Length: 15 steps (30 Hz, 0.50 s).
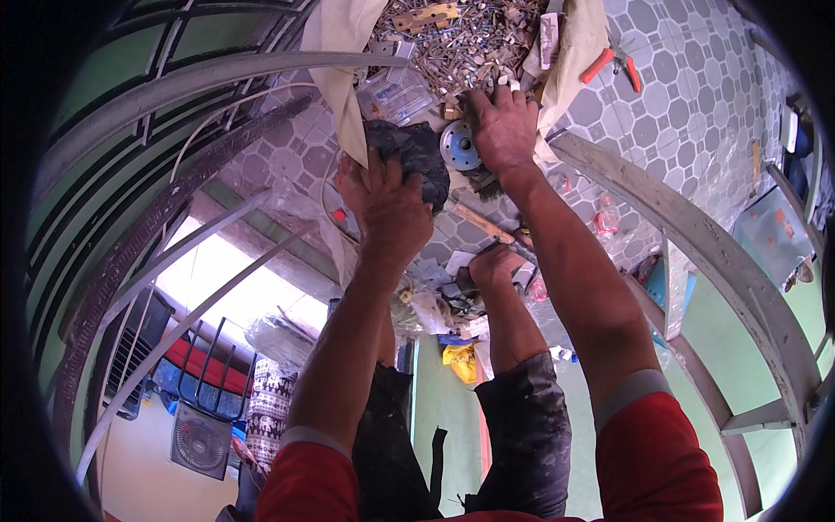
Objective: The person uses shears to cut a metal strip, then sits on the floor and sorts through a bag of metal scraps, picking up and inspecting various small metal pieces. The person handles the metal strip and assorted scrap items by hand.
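My left hand [391, 202] lies on a crumpled black plastic bag [417, 156], with its fingers spread against it. Whether they grip the plastic is not clear. A cream cloth or sack edge [352, 124] hangs down by these fingers. My right hand [505, 130] reaches to the near rim of a heap of loose screws, nails and metal bits [466, 49], which lies on the cream sack. Its fingertips are bent into the heap's edge, and what they hold is hidden. Beside this hand sits a blue round metal disc [460, 145] with a centre hole. A clear plastic case [394, 98] stands left of the heap.
Red-handled pliers [610, 65] lie on the patterned tile floor [652, 117] at the right. A wooden-handled tool [483, 222] lies near my foot [496, 264]. Curved metal frames [685, 196] flank both sides. A plastic bottle [607, 212] and scattered scraps lie around.
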Each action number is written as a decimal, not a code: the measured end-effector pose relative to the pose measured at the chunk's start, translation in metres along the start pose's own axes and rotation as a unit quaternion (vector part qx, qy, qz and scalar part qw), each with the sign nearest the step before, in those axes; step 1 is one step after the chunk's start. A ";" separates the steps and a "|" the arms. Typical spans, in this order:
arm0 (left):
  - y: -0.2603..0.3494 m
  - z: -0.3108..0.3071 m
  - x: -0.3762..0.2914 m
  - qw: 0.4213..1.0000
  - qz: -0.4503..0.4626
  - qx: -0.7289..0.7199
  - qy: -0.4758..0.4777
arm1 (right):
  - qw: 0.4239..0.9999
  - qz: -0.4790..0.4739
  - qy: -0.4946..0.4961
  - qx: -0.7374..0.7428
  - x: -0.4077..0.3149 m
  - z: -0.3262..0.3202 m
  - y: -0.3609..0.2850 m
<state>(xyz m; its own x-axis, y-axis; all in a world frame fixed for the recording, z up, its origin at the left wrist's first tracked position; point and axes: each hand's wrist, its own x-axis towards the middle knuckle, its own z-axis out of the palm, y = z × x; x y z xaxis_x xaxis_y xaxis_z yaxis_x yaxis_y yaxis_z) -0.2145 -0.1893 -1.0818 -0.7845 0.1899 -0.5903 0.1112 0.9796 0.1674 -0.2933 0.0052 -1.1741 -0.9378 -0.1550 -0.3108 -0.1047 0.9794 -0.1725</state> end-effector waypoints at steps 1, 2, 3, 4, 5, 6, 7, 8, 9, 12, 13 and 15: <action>0.004 -0.003 0.001 1.000 -0.002 -0.006 0.010 | 0.999 -0.011 0.019 0.032 -0.007 0.004 0.005; 0.007 -0.006 0.004 0.998 0.000 -0.048 0.029 | 0.997 -0.020 0.037 0.063 -0.015 0.007 0.013; 0.008 -0.006 0.009 0.995 0.001 -0.091 0.048 | 0.994 -0.032 0.055 0.094 -0.021 0.005 0.017; 0.010 -0.006 0.015 0.989 0.002 -0.134 0.067 | 0.991 -0.038 0.059 0.117 -0.028 0.002 0.022; 0.014 -0.005 0.025 0.979 0.015 -0.187 0.082 | 0.987 -0.042 0.064 0.141 -0.037 -0.001 0.028; 0.019 -0.005 0.038 0.966 0.028 -0.239 0.098 | 0.983 -0.047 0.069 0.163 -0.042 -0.007 0.033; 0.022 -0.001 0.050 0.950 0.038 -0.289 0.113 | 0.981 -0.046 0.081 0.169 -0.047 -0.011 0.037; 0.028 0.006 0.064 0.957 0.026 -0.264 0.116 | 0.979 -0.045 0.092 0.174 -0.050 -0.013 0.040; 0.032 0.019 0.078 0.963 0.012 -0.240 0.120 | 0.977 -0.046 0.104 0.181 -0.053 -0.017 0.041; 0.047 0.031 0.102 0.984 -0.055 -0.157 0.055 | 0.971 -0.002 0.085 0.222 -0.064 -0.026 0.046; 0.051 0.033 0.104 0.988 -0.081 -0.127 0.020 | 0.969 0.006 0.087 0.232 -0.067 -0.029 0.047; 0.053 0.034 0.102 0.990 -0.070 -0.124 0.009 | 0.963 0.024 0.092 0.252 -0.072 -0.033 0.050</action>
<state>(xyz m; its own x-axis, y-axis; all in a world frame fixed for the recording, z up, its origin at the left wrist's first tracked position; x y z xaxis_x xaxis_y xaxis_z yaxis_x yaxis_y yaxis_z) -0.2676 -0.1158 -1.1599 -0.7927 0.0500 -0.6075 -0.1504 0.9498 0.2745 -0.2422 0.0697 -1.1292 -0.9853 -0.0402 -0.1661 0.0704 0.7901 -0.6089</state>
